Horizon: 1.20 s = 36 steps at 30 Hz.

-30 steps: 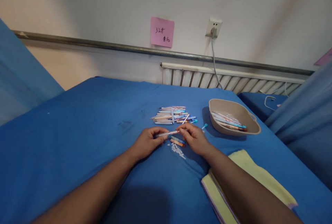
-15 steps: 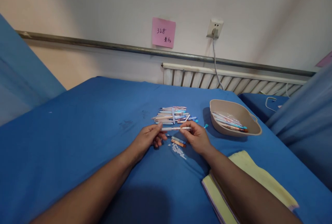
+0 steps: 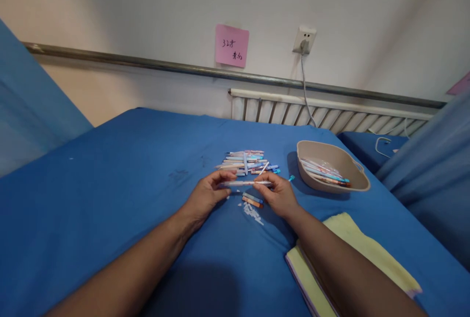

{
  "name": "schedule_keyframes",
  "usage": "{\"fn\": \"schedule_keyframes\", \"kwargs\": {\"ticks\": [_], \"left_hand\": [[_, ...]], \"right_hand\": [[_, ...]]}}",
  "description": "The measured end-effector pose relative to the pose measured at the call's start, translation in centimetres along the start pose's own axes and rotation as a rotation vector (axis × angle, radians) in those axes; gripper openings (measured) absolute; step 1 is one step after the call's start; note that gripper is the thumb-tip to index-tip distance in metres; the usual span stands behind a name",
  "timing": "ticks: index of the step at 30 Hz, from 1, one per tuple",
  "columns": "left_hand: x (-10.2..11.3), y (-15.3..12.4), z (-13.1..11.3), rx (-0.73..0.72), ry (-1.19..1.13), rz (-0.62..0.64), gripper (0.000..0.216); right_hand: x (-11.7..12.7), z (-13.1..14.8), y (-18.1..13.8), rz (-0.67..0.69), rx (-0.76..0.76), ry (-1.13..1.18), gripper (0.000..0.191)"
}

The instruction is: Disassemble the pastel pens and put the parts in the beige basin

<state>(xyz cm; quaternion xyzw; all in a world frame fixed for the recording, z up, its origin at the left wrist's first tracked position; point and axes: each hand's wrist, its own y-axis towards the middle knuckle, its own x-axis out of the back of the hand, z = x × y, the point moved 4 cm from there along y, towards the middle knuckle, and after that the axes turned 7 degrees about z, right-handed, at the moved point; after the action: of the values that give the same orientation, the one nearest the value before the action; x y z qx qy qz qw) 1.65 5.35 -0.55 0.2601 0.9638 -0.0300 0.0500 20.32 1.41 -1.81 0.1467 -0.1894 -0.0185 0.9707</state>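
A slim, pale pen lies level between my two hands, just above the blue cloth. My right hand pinches its right part between thumb and fingers. Around its left end curl the thumb and fingers of my left hand; the exact contact there is hard to make out. Behind the hands lies a pile of pens, with one pale pen across the others. Below the held pen are a blue stick-like piece, an orange one and several small white bits.
A beige basket with several packaged pens stands to the right. A folded yellow cloth lies under my right forearm. Beyond the blue-covered surface are a radiator, a rail and a plugged socket.
My left thumb has dropped below the pen and its fingers have risen above it, with a wider spread than before. The right hand and the pen have barely shifted.
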Motion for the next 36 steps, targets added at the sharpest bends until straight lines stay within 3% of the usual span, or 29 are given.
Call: {"fn": "schedule_keyframes", "kwargs": {"ticks": [2,6,8,10,12,15,18,20,25,28,31,36], "left_hand": [[-0.1,0.0,0.0,0.008,-0.021,0.017,0.042],[-0.2,-0.1,0.5,0.148,0.063,0.042,0.027],[-0.1,-0.1,0.2,0.081,0.06,0.019,0.023],[-0.1,0.0,-0.2,0.01,0.01,0.011,0.036],[-0.2,0.0,0.0,0.044,-0.022,0.023,0.043],[-0.2,0.0,0.6,0.174,0.035,0.026,0.034],[-0.2,-0.1,0.2,0.093,0.064,0.019,0.027],[-0.3,-0.1,-0.3,0.015,0.015,0.029,0.038],[-0.3,0.1,0.8,0.162,0.038,0.049,0.032],[-0.1,0.2,0.8,0.095,0.092,0.041,0.022],[-0.1,0.1,0.1,0.009,0.05,0.032,0.036],[-0.4,0.0,0.0,0.13,0.006,0.034,0.043]], "right_hand": [[0.0,0.0,0.0,-0.004,0.004,0.003,0.018],[-0.1,0.2,-0.1,-0.001,0.015,-0.007,0.018],[-0.1,0.2,-0.1,0.003,0.014,-0.013,0.018],[-0.1,0.3,-0.1,0.006,0.011,-0.013,0.019],[-0.1,0.3,-0.1,0.006,0.012,-0.012,0.019],[0.0,0.3,-0.1,0.008,0.019,-0.02,0.017],[0.0,0.4,-0.1,-0.001,0.023,-0.029,0.017],[0.0,0.3,-0.1,-0.004,0.018,-0.024,0.018],[0.0,0.2,-0.1,-0.006,0.026,-0.014,0.017],[0.0,0.0,-0.1,-0.004,0.011,0.001,0.016],[0.0,-0.2,-0.1,-0.001,-0.007,0.021,0.017],[-0.2,0.3,0.1,0.0,0.006,0.022,0.016]]}}
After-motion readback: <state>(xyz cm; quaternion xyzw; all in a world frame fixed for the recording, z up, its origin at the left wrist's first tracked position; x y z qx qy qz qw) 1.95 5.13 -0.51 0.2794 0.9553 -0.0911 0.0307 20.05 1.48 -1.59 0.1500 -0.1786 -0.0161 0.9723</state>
